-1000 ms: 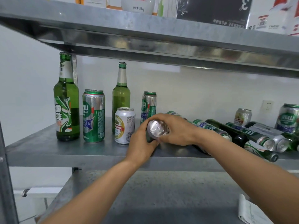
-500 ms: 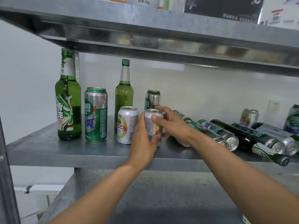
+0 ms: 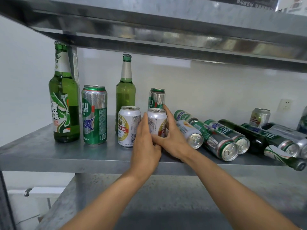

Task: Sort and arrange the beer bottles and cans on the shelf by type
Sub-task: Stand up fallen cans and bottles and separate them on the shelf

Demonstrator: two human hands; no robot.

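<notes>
Green glass bottle (image 3: 64,97) and tall green can (image 3: 94,115) stand left on the grey metal shelf (image 3: 41,151). Beside a matching can (image 3: 128,126), my left hand (image 3: 146,143) presses straight fingers on the upright short white can (image 3: 157,122); my right hand (image 3: 171,136) grips it.

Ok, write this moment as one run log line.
left hand: touches held can | right hand: grips it | can: upright on shelf, beside matching white can

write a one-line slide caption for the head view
Left hand and right hand steady a white can upright beside its twin on the metal shelf.
</notes>
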